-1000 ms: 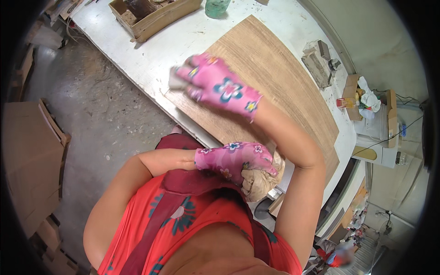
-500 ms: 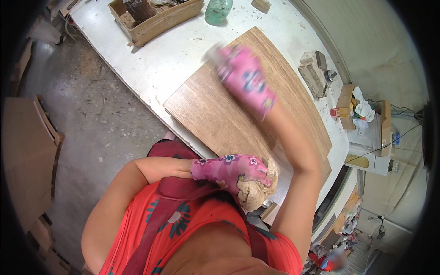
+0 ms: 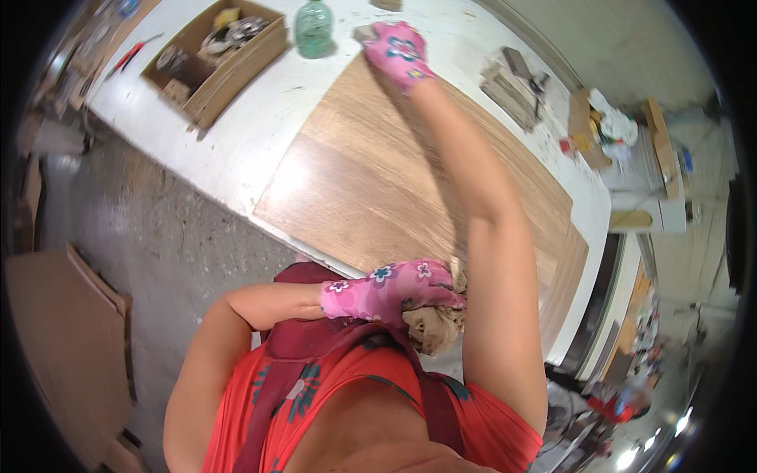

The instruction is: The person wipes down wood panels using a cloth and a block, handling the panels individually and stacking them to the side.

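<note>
A wood-grain board (image 3: 339, 173) lies flat on the white table, with light glinting off its left part. Stretched out to the board's far corner is my right hand (image 3: 400, 51), in a pink flowered glove. Its fingers are closed on a small greyish piece (image 3: 365, 33), mostly covered, so its kind is unclear. My left hand (image 3: 394, 292), gloved alike, stays close to my body by the near edge of the board. It grips a crumpled beige cloth (image 3: 434, 327); my right arm hides part of that area.
On the white table (image 3: 229, 150) stand a cardboard box (image 3: 236, 75) of odds and ends and a green-tinted bottle (image 3: 314, 31). Flat blocks (image 3: 509, 94) lie along the right side, near another open carton (image 3: 583, 130). Cardboard (image 3: 71, 331) stands at the left; another person (image 3: 623, 406) is at lower right.
My right hand has moved away from me, from over the board to its far corner, and the arm is straighter. My left hand still holds the cloth. The whole view has shifted somewhat.
</note>
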### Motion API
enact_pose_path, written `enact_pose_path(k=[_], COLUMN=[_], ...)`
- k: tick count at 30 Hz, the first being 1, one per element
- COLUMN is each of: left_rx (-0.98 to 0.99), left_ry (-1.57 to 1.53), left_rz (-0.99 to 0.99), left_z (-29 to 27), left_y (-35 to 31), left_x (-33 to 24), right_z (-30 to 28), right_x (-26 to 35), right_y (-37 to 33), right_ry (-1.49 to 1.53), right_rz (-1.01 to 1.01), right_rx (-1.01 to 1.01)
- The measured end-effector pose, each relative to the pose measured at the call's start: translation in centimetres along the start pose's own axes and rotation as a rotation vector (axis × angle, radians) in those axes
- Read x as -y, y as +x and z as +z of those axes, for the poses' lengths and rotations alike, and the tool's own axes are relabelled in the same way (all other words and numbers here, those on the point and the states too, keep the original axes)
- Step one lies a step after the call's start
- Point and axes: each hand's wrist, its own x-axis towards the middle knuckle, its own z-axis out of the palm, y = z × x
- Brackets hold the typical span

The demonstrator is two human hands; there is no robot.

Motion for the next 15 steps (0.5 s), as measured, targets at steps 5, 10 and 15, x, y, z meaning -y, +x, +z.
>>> enact_pose_path(k=[5,10,15], left_rx=[0.424,0.745,0.877], left_ry=[0.233,0.136,0.076], left_rz=[0.142,0.187,0.114], left_z=[-0.7,0.0,1.4], left_y=[3.0,5.5,6.1], left_x=[0.1,2.8,4.1], right_z=[-0.2,1.5,-1.4], right_x=[0.6,1.2,-1.6], right_y=[1.3,2.5,-1.5], right_ry=[0.091,-0.092,0.096], right_rz=[-0.001,-0.119,0.021], right_rx=[0.031,0.02,0.05])
